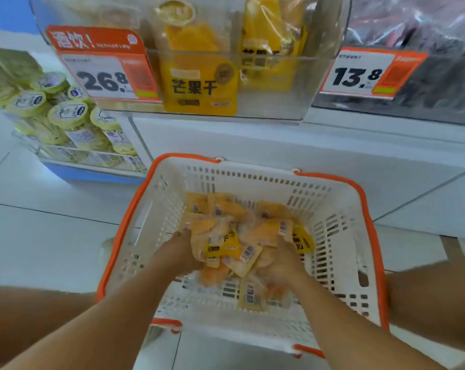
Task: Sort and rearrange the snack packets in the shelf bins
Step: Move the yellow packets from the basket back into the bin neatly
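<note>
White floor tiles [52, 236] run under the shelving, and a white basket [340, 236] with orange trim sits on them below me, just short of the clear shelf bin [279, 89] that holds the big yellow mango packets [199, 76].

Both my arms reach down into the basket. My left hand [178, 252] and right hand [282, 260] come at the pile of small snack packets [231, 244] from either side, scooping it between them. My left fingers [184, 235] are curled against the left flank of the heap; my right fingers [284, 243] are buried under the packets and blurred, so I read them as curled round the bundle but cannot see each one. More packets lie loose beyond my fingers, toward the far wall of the basket, and one barcoded packet [252, 295] lies nearer to me than my fingers, on the basket floor.

My worry is the lift. The packets are slick and only squeezed from two sides, so any easing of pressure would likely let the middle ones slide out below. The bin is above and beyond my fingers, and packets could snag or spill against its front lip.
</note>
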Demonstrator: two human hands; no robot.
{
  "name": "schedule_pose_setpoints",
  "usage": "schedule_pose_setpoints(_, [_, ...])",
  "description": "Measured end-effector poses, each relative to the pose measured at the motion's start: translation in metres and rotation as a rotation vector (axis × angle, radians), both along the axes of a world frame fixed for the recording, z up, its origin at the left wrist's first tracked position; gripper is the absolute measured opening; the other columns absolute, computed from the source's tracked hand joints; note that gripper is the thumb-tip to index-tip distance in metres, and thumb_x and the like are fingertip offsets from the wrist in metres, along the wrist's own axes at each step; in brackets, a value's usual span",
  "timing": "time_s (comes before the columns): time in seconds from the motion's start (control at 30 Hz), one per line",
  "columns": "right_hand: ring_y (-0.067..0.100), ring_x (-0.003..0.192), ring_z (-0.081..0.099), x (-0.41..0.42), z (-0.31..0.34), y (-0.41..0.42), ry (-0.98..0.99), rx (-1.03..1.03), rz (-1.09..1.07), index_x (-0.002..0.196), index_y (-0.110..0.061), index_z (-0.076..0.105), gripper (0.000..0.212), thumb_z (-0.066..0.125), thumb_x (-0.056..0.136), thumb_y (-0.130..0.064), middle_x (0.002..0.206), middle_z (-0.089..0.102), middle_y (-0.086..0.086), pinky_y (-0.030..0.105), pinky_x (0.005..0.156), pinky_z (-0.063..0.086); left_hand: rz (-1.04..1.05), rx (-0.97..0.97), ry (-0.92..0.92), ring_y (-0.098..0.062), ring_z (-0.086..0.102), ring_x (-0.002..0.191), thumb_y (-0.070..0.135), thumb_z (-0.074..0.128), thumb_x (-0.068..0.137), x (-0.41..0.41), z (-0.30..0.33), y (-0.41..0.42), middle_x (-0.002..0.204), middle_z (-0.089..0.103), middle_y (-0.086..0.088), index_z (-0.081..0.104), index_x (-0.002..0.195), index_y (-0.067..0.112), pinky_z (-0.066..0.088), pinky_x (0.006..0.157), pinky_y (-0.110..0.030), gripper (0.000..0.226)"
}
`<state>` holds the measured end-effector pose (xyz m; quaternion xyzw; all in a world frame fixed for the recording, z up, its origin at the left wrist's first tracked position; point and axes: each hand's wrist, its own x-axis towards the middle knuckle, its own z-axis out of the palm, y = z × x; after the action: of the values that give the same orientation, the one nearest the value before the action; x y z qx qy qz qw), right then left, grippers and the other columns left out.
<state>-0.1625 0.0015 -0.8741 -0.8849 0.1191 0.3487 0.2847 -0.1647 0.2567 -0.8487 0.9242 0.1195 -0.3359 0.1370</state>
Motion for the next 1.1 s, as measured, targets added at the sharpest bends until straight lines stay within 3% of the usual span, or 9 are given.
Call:
schedule_pose_setpoints(0.2, [0.041,0.145,0.023,-0.008,-0.027,0.032,-0.14,-0.279,0.463,0.157,-0.037,0.01,0.104,0.076,0.081,-0.013,0.167,-0.001,0.004,0.053,0.108,0.04,0.004,0.01,0.031,-0.043,0.018,0.147,0.044,0.079,0.078,-0.005,-0.052,-0.013,0.166,-0.004,0.001,-0.003,0.156,0.038,0.036,0.112,-0.053,0.114])
schedule_pose_setpoints(0.3, [0.044,0.145,0.02,-0.012,-0.032,0.049,-0.199,-0.344,0.515,0.158,-0.03,0.012,0.089,0.059,0.088,0.0,0.167,0.0,0.006,0.054,0.109,0.038,0.031,0.014,0.053,-0.045,0.026,0.144,0.045,0.072,0.085,0.002,-0.069,-0.012,0.166,-0.015,0.0,-0.01,0.156,0.038,0.037,0.111,-0.052,0.108])
schedule_pose_setpoints(0.4, [0.034,0.133,0.044,-0.005,-0.035,0.045,-0.341,-0.264,0.417,0.149,-0.03,0.041,0.056,0.047,0.097,-0.01,0.154,0.042,0.003,0.043,0.102,0.044,0.023,-0.013,-0.072,-0.04,0.047,0.131,0.041,0.057,0.094,0.006,-0.07,-0.007,0.165,0.004,-0.008,0.006,0.158,0.033,0.047,0.099,-0.046,0.082])
schedule_pose_setpoints(0.47, [0.028,0.107,0.06,0.007,-0.025,0.041,-0.484,-0.159,0.256,0.128,-0.034,0.065,0.032,0.049,0.101,-0.024,0.118,0.07,0.0,0.038,0.083,0.05,0.053,-0.042,-0.265,-0.033,0.055,0.121,0.027,0.046,0.1,0.007,-0.064,-0.005,0.156,0.031,-0.007,0.027,0.153,0.035,0.05,0.091,-0.043,0.057])
schedule_pose_setpoints(0.57, [0.025,0.065,0.06,0.041,0.005,0.032,-0.53,-0.045,0.074,0.075,-0.028,0.067,0.035,0.05,0.102,-0.042,0.064,0.062,-0.001,0.032,0.052,0.036,0.106,-0.114,-0.568,-0.026,0.062,0.089,0.035,0.045,0.103,0.016,-0.047,-0.011,0.104,0.065,-0.002,0.065,0.12,0.03,0.048,0.07,-0.037,0.027])
schedule_pose_setpoints(0.67, [0.023,0.061,0.063,0.075,0.037,0.021,-0.412,0.081,-0.027,0.075,-0.015,0.073,0.041,0.057,0.098,-0.045,0.066,0.067,0.009,0.033,0.056,0.043,0.229,-0.371,-0.586,-0.019,0.054,0.058,0.04,0.055,0.099,0.035,-0.028,-0.02,0.061,0.058,-0.001,0.06,0.068,0.015,0.037,0.053,-0.03,0.04])
schedule_pose_setpoints(0.83, [0.036,0.075,0.069,0.088,0.062,-0.007,-0.243,0.202,-0.219,0.081,0.004,0.072,0.04,0.07,0.09,-0.034,0.084,0.07,0.025,0.031,0.065,0.045,0.88,-0.856,-0.379,-0.011,0.068,0.076,0.039,0.061,0.097,0.062,0.012,-0.023,0.08,0.071,0.003,0.067,0.079,0.018,0.055,0.073,-0.031,0.029])
schedule_pose_setpoints(0.9, [0.028,0.051,0.058,0.085,0.07,-0.013,-0.206,0.236,-0.362,0.063,0.0,0.055,0.042,0.073,0.09,-0.027,0.063,0.058,0.021,0.025,0.053,0.037,1.042,-0.983,-0.238,-0.021,0.07,0.084,0.033,0.053,0.102,0.063,0.012,-0.017,0.09,0.074,-0.004,0.065,0.092,0.018,0.06,0.08,-0.038,0.022])
schedule_pose_setpoints(1.1, [0.012,0.037,0.028,0.06,0.059,-0.03,0.145,0.459,-0.852,0.078,-0.011,0.054,0.026,0.062,0.099,-0.022,0.041,0.053,0.006,0.019,0.029,0.018,1.411,-1.084,-0.018,-0.023,0.066,0.081,0.005,0.046,0.104,0.03,-0.01,-0.02,0.094,0.068,-0.014,0.059,0.105,0.001,0.06,0.053,-0.031,0.014])
